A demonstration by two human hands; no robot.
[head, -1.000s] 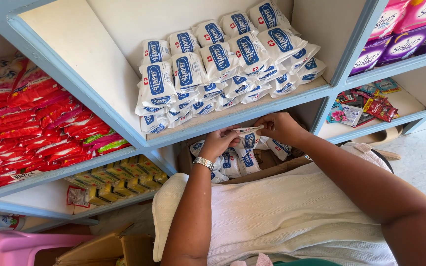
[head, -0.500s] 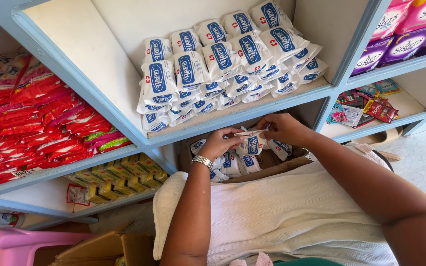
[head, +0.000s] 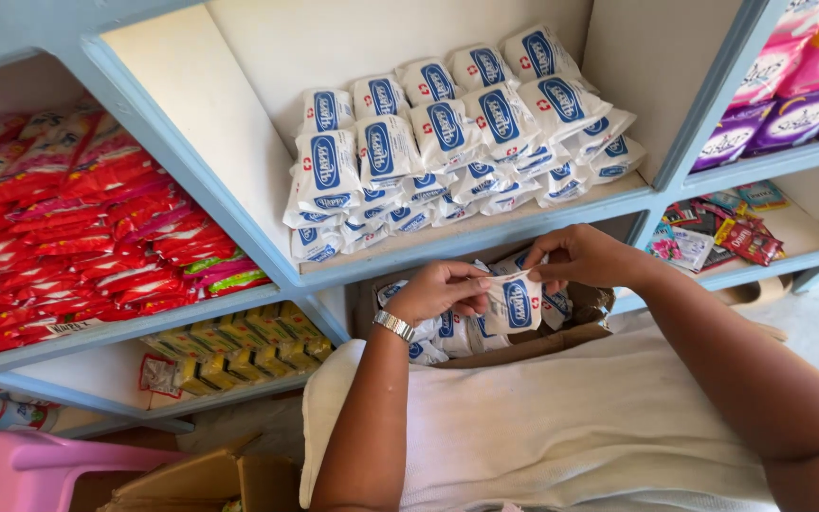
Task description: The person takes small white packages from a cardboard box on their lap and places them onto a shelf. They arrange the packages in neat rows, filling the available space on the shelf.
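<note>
Both hands hold one white packet (head: 514, 301) with a blue oval label, pinched by its top edge over a brown cardboard box (head: 523, 343) on my lap. My left hand (head: 443, 289), with a silver wristwatch, grips the packet's left corner. My right hand (head: 585, 256) grips the right corner. More of the same white packets (head: 447, 332) lie in the box under my hands. On the shelf (head: 485, 232) just above stands a stacked pile of matching white packets (head: 447, 142).
Red sachets (head: 68, 228) fill the left compartment, yellow packs (head: 239, 341) sit below them. Purple and pink packs (head: 789, 85) are at upper right, small mixed sachets (head: 722, 228) under them. A pink plastic chair (head: 21, 469) and a cardboard box (head: 191, 479) lie at lower left.
The view shifted slightly. Both hands lifted the packet out a little and now hold it hanging upright by its top edge, its label facing me.
</note>
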